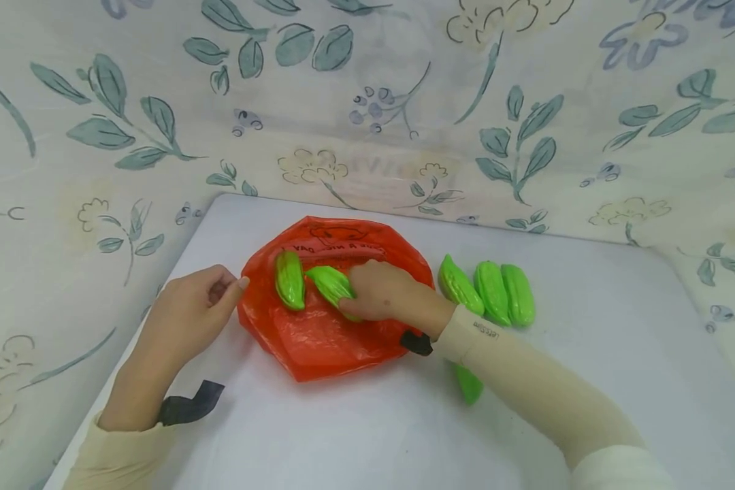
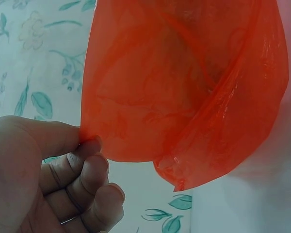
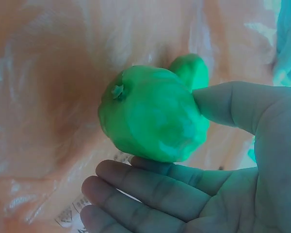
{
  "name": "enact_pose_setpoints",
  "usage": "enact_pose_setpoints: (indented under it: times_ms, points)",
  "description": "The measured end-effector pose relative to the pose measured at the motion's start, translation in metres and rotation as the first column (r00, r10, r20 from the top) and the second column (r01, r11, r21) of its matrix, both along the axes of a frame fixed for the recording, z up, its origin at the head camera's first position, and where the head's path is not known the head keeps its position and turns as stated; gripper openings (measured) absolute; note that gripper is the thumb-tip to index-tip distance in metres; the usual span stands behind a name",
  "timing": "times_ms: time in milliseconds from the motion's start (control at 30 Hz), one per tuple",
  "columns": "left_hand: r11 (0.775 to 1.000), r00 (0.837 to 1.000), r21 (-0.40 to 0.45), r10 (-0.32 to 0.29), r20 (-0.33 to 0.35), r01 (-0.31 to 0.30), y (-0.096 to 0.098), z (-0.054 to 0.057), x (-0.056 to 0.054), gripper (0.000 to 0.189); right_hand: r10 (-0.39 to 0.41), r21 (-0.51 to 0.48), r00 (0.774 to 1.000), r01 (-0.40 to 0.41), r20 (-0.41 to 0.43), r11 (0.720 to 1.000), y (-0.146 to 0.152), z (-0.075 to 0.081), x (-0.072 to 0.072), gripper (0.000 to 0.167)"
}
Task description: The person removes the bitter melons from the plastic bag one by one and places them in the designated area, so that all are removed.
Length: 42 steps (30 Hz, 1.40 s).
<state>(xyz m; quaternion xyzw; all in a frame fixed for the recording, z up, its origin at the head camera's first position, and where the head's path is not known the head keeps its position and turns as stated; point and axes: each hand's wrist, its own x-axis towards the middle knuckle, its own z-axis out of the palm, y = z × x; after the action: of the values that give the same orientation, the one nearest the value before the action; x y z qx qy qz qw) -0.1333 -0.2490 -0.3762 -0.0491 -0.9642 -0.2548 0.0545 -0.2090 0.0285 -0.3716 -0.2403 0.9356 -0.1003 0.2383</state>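
Note:
In the head view a red plastic bag (image 1: 324, 347) lies spread open, with printed lettering along its far side. My left hand (image 1: 184, 320) pinches the bag's left edge between thumb and index finger; the left wrist view shows the other fingers loosely curled below the thin red film (image 2: 131, 116). Over the bag, my right hand (image 1: 386, 292) holds a ridged green bitter melon (image 1: 329, 282). The right wrist view has its rounded stem end (image 3: 150, 116) between thumb and fingers. Left of it, another bitter melon (image 1: 290, 280) lies within the bag's outline.
Right of the bag, three bitter melons lie side by side: a left one (image 1: 459, 286), a middle one (image 1: 492, 292) and a right one (image 1: 518, 295). Another green tip (image 1: 469, 385) shows below my right forearm. Floral cloth (image 1: 367, 156) rises behind the white table (image 1: 343, 435).

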Motion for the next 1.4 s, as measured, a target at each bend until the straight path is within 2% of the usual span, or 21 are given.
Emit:
enact_pose_setpoints:
  times_ms: [167, 467, 700, 933, 1200, 1400]
  points:
    - [1.000, 1.000, 0.000, -0.008, -0.008, 0.008, 0.002, -0.005, 0.000, 0.021, 0.033, -0.006, 0.997, -0.034, -0.070, 0.999, 0.013, 0.004, 0.013, 0.027]
    - [1.000, 0.999, 0.005, -0.004, -0.053, 0.005, 0.001, -0.014, 0.000, 0.022, 0.024, -0.038, 0.983, -0.031, -0.182, 0.999, 0.035, 0.009, 0.034, 0.029]
    - [1.000, 0.997, 0.002, -0.018, -0.073, 0.018, 0.002, -0.013, -0.002, 0.020, 0.002, -0.132, 0.982, -0.028, -0.191, 0.991, 0.052, 0.014, 0.044, 0.030]
    - [1.000, 0.999, -0.001, -0.015, -0.048, 0.015, 0.004, -0.010, -0.003, 0.022, -0.010, -0.181, 0.982, -0.025, -0.188, 0.983, 0.067, 0.017, 0.055, 0.037]
    - [1.000, 0.999, -0.002, -0.012, -0.049, 0.012, 0.004, -0.011, -0.003, 0.022, -0.091, -0.252, 0.979, 0.043, -0.181, 0.967, 0.092, 0.019, 0.069, 0.047]
    - [1.000, 1.000, 0.004, -0.007, -0.030, 0.007, 0.005, -0.011, -0.003, 0.023, -0.149, -0.283, 0.975, 0.098, -0.166, 0.954, 0.114, 0.019, 0.080, 0.047]
